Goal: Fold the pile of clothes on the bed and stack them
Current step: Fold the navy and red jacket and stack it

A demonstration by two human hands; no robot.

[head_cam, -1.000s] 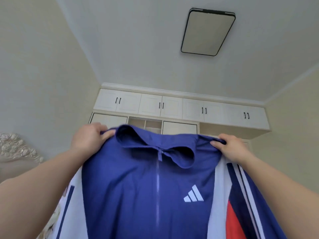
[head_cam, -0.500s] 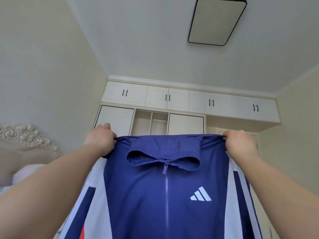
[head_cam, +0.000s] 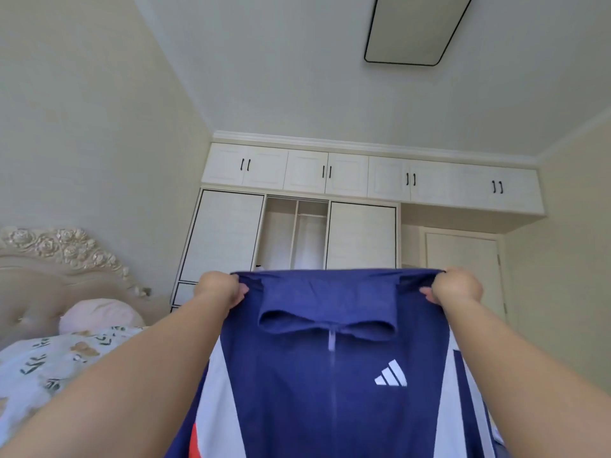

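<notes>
I hold up a blue zip jacket (head_cam: 297, 385) with white side panels, a red patch and a white three-stripe logo. It hangs stretched flat in front of me, its collar folded down towards me. My left hand (head_cam: 220, 290) grips the top edge at the left shoulder. At the right shoulder my right hand (head_cam: 454, 289) grips the same edge. The jacket's lower part runs out of the frame. The pile of clothes is hidden.
The bed (head_cam: 39, 368) with a patterned cover lies at the lower left, with a pink pillow (head_cam: 99, 317) and a carved headboard (head_cam: 56, 259). A white wardrobe (head_cam: 297, 233) with an open middle section fills the far wall. A door (head_cam: 463, 269) stands to its right.
The view has tilted downwards, bringing the bed and pillow into sight. My hands have pulled the jacket's shoulders apart, so its top edge is now taut and straight.
</notes>
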